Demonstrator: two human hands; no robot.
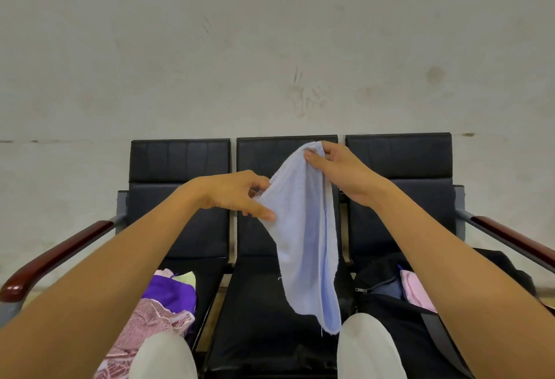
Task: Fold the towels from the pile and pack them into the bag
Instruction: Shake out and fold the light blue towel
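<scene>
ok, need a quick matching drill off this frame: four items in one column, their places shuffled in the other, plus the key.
Items:
1. light blue towel
2. towel pile
3. black bag
4. pink towel

Places:
A. on the right seat, unzipped
B. held up by both hands over the middle seat
C. inside the bag's opening
D. on the left seat

Pairs: 1-B, 2-D, 3-A, 4-C

The left hand pinches the towel's side edge; the right hand pinches its top corner.

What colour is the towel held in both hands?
Light blue towel, plain, without pattern; the head view shows it.
</scene>
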